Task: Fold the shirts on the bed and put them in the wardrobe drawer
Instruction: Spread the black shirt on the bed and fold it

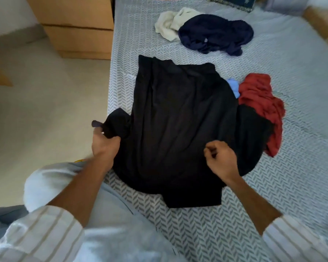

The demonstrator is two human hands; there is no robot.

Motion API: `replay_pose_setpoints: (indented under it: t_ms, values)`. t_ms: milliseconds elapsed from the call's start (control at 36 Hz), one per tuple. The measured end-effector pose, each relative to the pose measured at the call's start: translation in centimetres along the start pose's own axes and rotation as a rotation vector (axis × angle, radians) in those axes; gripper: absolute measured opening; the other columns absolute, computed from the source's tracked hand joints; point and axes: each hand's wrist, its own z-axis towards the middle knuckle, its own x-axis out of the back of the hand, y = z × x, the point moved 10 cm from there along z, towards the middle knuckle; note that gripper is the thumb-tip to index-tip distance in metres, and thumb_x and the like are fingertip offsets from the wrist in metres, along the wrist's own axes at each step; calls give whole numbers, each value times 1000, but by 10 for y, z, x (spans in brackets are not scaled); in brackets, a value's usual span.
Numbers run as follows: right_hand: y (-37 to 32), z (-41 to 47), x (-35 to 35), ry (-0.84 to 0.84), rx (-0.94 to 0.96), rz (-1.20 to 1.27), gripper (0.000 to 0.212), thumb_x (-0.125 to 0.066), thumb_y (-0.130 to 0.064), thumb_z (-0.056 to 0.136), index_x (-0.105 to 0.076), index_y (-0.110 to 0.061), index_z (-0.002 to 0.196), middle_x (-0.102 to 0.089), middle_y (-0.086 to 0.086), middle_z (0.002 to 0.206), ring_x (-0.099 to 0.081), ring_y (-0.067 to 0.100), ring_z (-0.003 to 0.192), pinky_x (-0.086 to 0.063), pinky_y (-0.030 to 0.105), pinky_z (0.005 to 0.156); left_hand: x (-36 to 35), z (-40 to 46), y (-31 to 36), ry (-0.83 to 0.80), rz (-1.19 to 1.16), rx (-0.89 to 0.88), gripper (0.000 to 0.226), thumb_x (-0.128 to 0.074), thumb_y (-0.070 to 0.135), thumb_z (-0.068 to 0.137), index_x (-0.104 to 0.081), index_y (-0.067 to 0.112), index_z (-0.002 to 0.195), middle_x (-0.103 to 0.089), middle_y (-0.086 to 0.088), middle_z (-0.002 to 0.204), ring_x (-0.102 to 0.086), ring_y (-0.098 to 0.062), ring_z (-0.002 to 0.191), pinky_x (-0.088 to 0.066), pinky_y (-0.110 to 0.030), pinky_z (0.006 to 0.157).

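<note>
Five garments lie on my bed [273, 186], which wears a grey-and-white herringbone sheet. Item one: a black shirt [178, 120], spread mostly flat across the near part of the sheet, its lower edge toward the far end and one sleeve pointing back toward me. My left hand [105, 146] has its fingers curled round the shirt's left sleeve, bunched up at the bed's edge, and grips it. My right hand [221, 157] rests on the shirt's right shoulder area with fingers curled inward; they seem to pinch a little of the black cloth, though the dark fabric makes the hold hard to confirm. Item two: a red shirt [261, 108], crumpled, touching the black shirt's right side. Item three: a small light blue piece [234, 87], wedged between the red and the black. Item four: a navy shirt [214, 34], heaped farther up the bed, well apart from the black one. Item five: a cream garment [173, 21], crumpled and touching the navy heap's left side. Beyond the bed's left edge stands a wooden drawer unit [80, 25] on a pale floor [45, 110].
</note>
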Motion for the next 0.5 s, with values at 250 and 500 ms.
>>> replay_pose_setpoints:
  t_ms: [250, 500]
  values:
    - [215, -11, 46, 174, -919, 283, 97, -77, -56, 56, -50, 0, 131, -59, 20, 128, -59, 38, 118, -50, 50, 101, -36, -38, 13, 107, 314, -126, 72, -68, 13, 74, -34, 7, 137, -41, -21, 141, -41, -43, 129, -38, -54, 108]
    - [207, 6, 59, 217, -776, 622, 29, -60, -20, 94, -66, -9, 120, -68, 13, 112, -64, 29, 97, -58, 37, 75, -176, -170, 34, -724, 819, -778, 47, -75, 55, 79, -62, 27, 114, -60, 8, 94, -60, -10, 83, -54, -35, 81]
